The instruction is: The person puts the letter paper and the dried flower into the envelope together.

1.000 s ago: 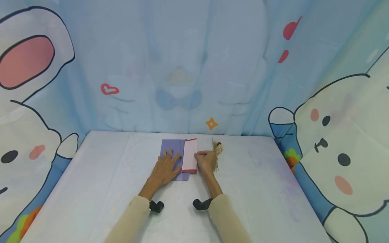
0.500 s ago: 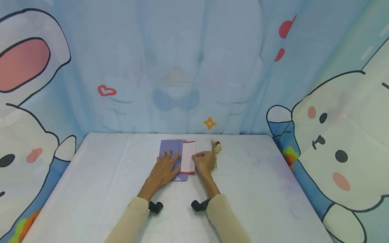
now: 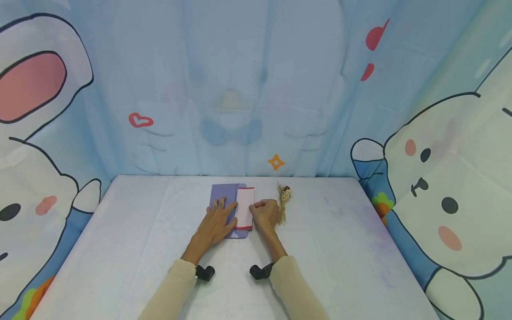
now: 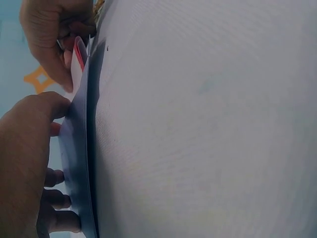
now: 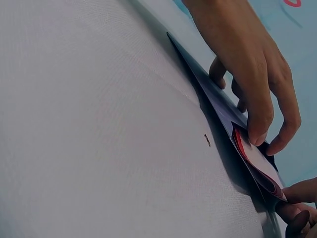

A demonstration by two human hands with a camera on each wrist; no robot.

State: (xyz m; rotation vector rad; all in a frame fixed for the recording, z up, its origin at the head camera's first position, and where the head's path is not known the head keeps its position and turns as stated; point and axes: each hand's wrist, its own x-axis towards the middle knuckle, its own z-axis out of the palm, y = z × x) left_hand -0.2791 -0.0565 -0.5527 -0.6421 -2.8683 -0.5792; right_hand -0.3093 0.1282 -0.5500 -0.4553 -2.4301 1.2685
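Note:
A purple folder [image 3: 218, 191] lies flat at the table's back middle, with my left hand [image 3: 216, 223] spread over it, fingers apart. The folded white card with red edges [image 3: 245, 208] sits partly inside the folder's right side; in the right wrist view its red layers [image 5: 239, 145] show in the folder's opening. My right hand [image 3: 266, 215] pinches the card's right edge between thumb and fingers. In the left wrist view, the right hand [image 4: 55, 37] grips the card above the left hand [image 4: 27, 144]. A dried flower bunch [image 3: 284, 198] lies just right of my right hand.
The white-covered table [image 3: 344, 249] extends on both sides of the hands. Behind it hangs a light blue curtain [image 3: 168, 80] with cartoon figures. A black wrist device [image 3: 206, 273] is on the left wrist, another [image 3: 261, 271] on the right.
My right hand has moved left with the card, which is now farther into the folder. The flower bunch shows more fully beside that hand. My left hand stays on the folder.

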